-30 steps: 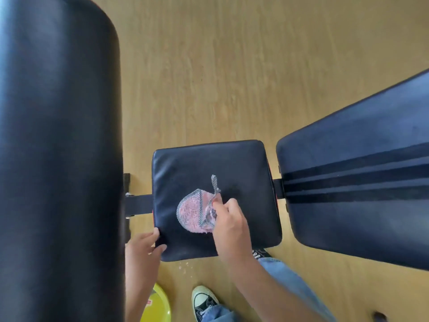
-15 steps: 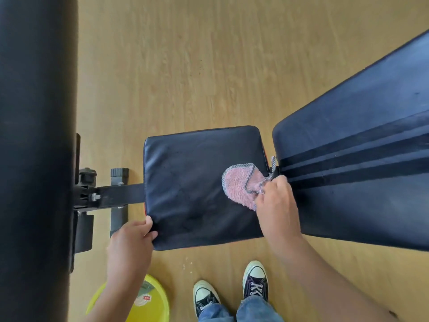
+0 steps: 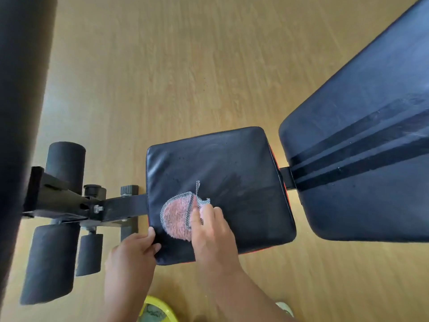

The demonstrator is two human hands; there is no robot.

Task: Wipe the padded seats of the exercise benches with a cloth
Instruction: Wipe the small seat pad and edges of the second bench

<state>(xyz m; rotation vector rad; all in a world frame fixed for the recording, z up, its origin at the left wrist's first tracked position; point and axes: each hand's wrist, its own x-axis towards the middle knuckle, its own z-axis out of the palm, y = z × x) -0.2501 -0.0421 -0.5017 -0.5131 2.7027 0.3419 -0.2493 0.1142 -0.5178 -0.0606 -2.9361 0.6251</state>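
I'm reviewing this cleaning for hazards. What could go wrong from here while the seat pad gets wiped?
1. The right hand holds the cloth on the seat pad, close to the left hand gripping its near corner; a stroke that way may bump it.
2. The yellow object on the floor lies not far from the person's shoe and might get kicked.

Your cloth [image 3: 176, 219] is pink with grey mesh edging; the seat [image 3: 232, 168] black; the backrest [image 3: 348, 112] black with darker stripes; the floor [image 3: 162, 66] tan woodgrain.
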